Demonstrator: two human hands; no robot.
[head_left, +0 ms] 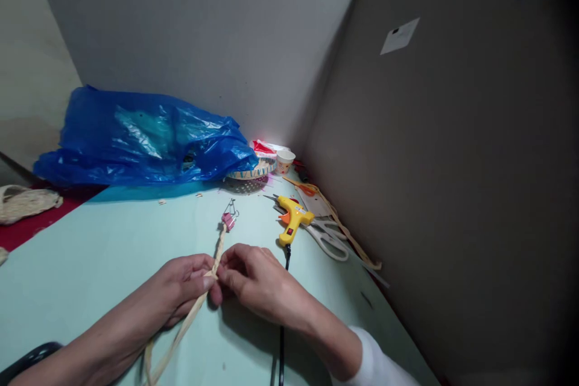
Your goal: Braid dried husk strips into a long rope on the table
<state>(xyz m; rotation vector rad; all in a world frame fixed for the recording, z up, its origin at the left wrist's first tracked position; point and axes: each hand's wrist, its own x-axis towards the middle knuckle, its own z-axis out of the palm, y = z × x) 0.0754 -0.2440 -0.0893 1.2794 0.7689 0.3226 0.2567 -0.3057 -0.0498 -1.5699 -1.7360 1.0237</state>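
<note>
Across the near middle of a smooth, pale green table (67, 265), a slim braid (219, 248) of cream, ribbon-like strands runs up to a pink binder clip (228, 221) with thin wire handles, while its flat loose ends trail toward the lower edge. Reaching from the lower left, the left hand (183, 286) pinches the braid's lower end, thumb above and fingers curled beneath. From the opposite side the right hand (257, 280) bends inward, knuckles up, its thumb and fingertips gathered against the braid; whether a strand sits between them I cannot tell. Right of them lie a yellow glue gun (293, 217), black-corded, and grey-handled scissors (329, 241). Farther back rests a crumpled, glossy blue plastic bag (149, 132) beside a paper cup (284, 160).
</note>
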